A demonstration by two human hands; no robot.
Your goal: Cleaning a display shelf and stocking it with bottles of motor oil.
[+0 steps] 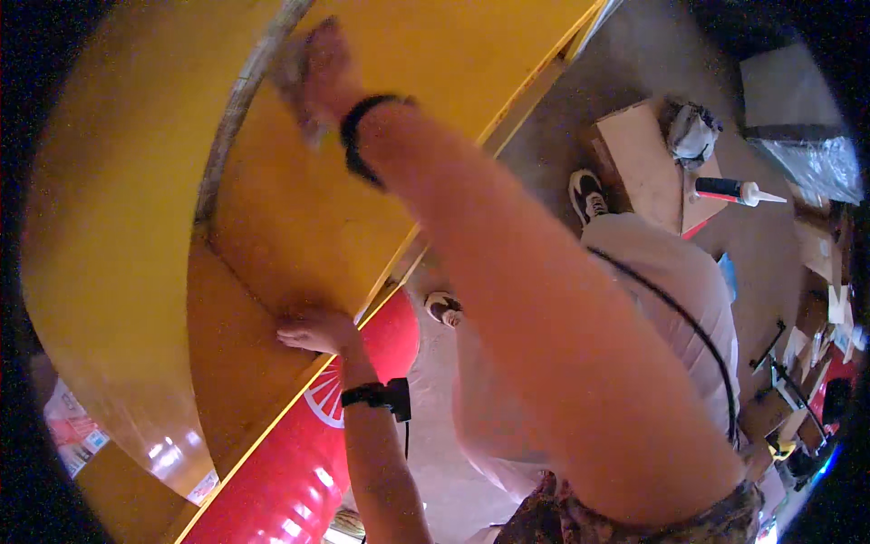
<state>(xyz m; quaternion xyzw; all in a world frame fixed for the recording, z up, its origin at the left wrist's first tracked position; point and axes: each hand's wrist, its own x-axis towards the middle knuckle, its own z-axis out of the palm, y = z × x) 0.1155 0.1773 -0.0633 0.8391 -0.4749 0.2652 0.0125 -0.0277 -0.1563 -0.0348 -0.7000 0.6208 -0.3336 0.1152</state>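
My right hand (328, 71), blurred by motion, is over a large orange-yellow panel (381, 54), beside a curved greyish-brown seam strip (237, 100). Its fingers look closed around a crumpled greyish thing (294, 77) whose kind the blur hides. Lower down, my left hand (313, 328) rests on the same panel close to its near edge, with the fingers stretched out and nothing in them. Beyond the strip, a glossy yellow curved wall (109, 245) rises at the left. Both wrists carry black bands.
A red rounded surface with a white spoked emblem (326, 394) lies below the panel's edge. On the floor at the right are flattened cardboard (639, 159), a crumpled plastic bag (693, 134) and a sealant cartridge with nozzle (732, 190). A black cable (675, 313) crosses my leg.
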